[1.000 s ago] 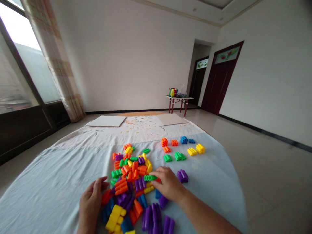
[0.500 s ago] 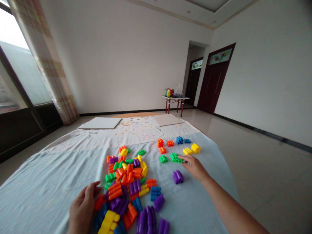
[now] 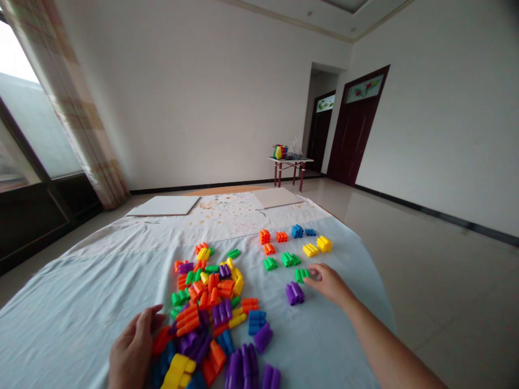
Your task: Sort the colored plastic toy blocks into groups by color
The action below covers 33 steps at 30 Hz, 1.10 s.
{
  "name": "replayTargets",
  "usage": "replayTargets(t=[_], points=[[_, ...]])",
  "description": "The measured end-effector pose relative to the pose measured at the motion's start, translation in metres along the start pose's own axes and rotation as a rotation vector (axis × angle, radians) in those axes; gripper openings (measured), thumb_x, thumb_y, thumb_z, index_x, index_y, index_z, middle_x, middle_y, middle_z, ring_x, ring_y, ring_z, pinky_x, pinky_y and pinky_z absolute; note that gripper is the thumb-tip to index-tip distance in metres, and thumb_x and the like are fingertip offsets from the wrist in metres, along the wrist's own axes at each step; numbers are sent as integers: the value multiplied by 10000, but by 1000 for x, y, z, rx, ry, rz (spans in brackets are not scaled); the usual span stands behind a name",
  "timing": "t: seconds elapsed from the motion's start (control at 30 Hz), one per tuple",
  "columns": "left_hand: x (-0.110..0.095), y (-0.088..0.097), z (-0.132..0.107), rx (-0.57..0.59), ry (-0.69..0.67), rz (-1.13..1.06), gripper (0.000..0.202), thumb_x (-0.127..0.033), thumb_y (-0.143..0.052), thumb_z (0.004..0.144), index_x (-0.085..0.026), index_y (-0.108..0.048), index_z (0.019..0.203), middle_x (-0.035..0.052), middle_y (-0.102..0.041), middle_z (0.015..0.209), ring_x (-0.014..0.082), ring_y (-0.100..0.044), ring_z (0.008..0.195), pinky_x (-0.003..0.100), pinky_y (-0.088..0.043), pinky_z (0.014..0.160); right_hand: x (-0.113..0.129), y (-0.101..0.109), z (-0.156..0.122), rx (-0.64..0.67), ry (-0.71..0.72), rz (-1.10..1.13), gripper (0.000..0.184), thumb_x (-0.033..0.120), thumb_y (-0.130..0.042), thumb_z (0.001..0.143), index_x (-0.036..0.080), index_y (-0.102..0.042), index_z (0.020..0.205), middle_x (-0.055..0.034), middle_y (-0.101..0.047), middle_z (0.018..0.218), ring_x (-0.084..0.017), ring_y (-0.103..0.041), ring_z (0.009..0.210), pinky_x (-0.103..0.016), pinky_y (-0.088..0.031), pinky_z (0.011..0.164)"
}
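A heap of coloured plastic blocks (image 3: 211, 302) lies on a pale cloth (image 3: 81, 286) in front of me. My left hand (image 3: 132, 348) rests flat with spread fingers at the heap's left edge, against orange and blue pieces. My right hand (image 3: 326, 281) reaches out to the right, its fingertips pinched on a small green block (image 3: 300, 274) that sits on the cloth. A purple block (image 3: 294, 293) lies just below it. Beyond are small groups by colour: green blocks (image 3: 290, 259), orange blocks (image 3: 264, 236), blue blocks (image 3: 297, 230) and yellow blocks (image 3: 324, 243).
Two flat pale boards (image 3: 164, 205) (image 3: 278, 197) lie at the cloth's far end. A small red-legged table (image 3: 290, 160) with bright items stands by the back wall. Dark doors (image 3: 352, 129) are at the right, a curtain (image 3: 73, 113) and window at the left.
My right hand left the heap with a green block, carried it right toward the green group, then drew back a little with it. My left hand slid slightly down and left.
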<state>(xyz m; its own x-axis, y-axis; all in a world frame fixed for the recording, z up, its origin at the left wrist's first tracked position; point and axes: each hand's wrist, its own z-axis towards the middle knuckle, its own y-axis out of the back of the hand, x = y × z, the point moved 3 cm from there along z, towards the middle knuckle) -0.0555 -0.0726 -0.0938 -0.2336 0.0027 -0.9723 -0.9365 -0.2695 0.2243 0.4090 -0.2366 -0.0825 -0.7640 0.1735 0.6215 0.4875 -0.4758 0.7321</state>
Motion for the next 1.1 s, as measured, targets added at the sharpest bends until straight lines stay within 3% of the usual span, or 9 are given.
replayTargets(t=[0.07, 0.27, 0.63, 0.83, 0.97, 1.1], points=[[1, -1, -1, 24, 107, -51, 370, -524, -521, 705, -226, -678, 859, -6, -683, 701, 167, -632, 615, 219, -498, 500, 0, -3, 0, 58, -7, 21, 332, 269, -637, 694, 144, -656, 1001, -66, -631, 854, -191, -584, 749, -312, -490, 717], [-2, -1, -4, 11, 152, -93, 365, -523, -533, 696, -234, -674, 869, -15, -672, 706, 151, -611, 610, 206, -480, 493, 8, -12, 9, 89, 37, 40, 327, 185, -606, 717, 152, -651, 1039, -64, -630, 885, -179, -589, 788, -301, -476, 756], [2, -1, 0, 8, 119, -75, 385, -520, -542, 687, -215, -684, 875, 3, -678, 707, 170, -619, 589, 229, -483, 466, 10, -15, 6, 39, 68, 83, 316, 179, -619, 712, 174, -649, 1026, -47, -619, 861, -178, -579, 785, -315, -493, 757], [0, 1, 1, 16, 85, -31, 396, -524, -522, 695, -208, -686, 869, 7, -683, 708, 167, -618, 585, 224, -482, 461, 30, 0, 0, -61, 184, 125, 333, 193, -504, 768, 178, -615, 1082, -79, -605, 982, -184, -577, 826, -355, -489, 797], [0, 0, 0, 17, 46, -48, 385, -508, -536, 689, -198, -687, 861, 7, -682, 697, 172, -623, 591, 230, -491, 467, 57, 12, -10, 86, 302, 179, 418, 182, -492, 765, 209, -569, 1174, -100, -548, 1180, -222, -526, 1070, -358, -474, 860], [-9, 0, -6, -24, -33, -36, 365, -494, -538, 683, -192, -697, 812, 3, -673, 646, 169, -615, 545, 236, -487, 445, 75, 12, -15, 325, 308, 102, 598, 238, -643, 678, 192, -517, 1261, -116, -487, 1288, -256, -433, 1211, -407, -350, 1030]])
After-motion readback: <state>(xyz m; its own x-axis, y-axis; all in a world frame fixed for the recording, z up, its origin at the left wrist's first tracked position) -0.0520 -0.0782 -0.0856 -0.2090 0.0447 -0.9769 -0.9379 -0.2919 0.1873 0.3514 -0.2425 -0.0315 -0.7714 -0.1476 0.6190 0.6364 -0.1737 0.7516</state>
